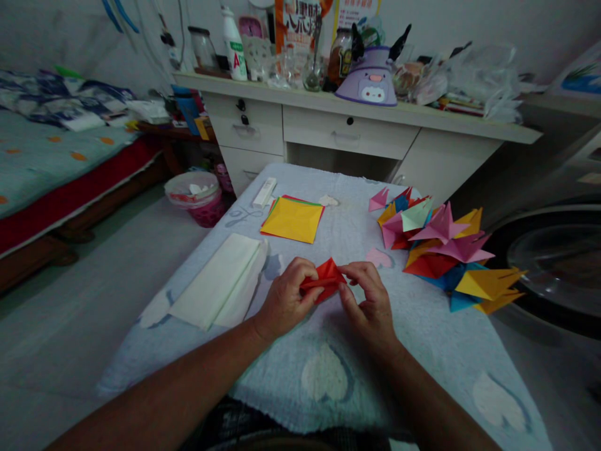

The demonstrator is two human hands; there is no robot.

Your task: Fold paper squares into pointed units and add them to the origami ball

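Observation:
A red sheet of origami paper (pixel 330 273), partly folded, is held between my two hands over the cloth-covered table. My left hand (pixel 290 293) is closed on its left side, thumb in front and fingers behind. At the paper's right corner, the thumb and forefinger of my right hand (pixel 370 302) pinch the edge. Beyond my hands lies a stack of square coloured paper (pixel 293 219), yellow on top with red and green edges showing. Off to the right sits a pile of folded paper figures (pixel 441 244) in pink, yellow, red, blue and pale green.
A folded whitish cloth or paper (pixel 213 282) lies left of my hands, with a small white box (pixel 265 192) farther back. Behind the table stands a white desk (pixel 323 125) crowded with bottles and jars. A pink bin (pixel 206 203) is on the floor at left.

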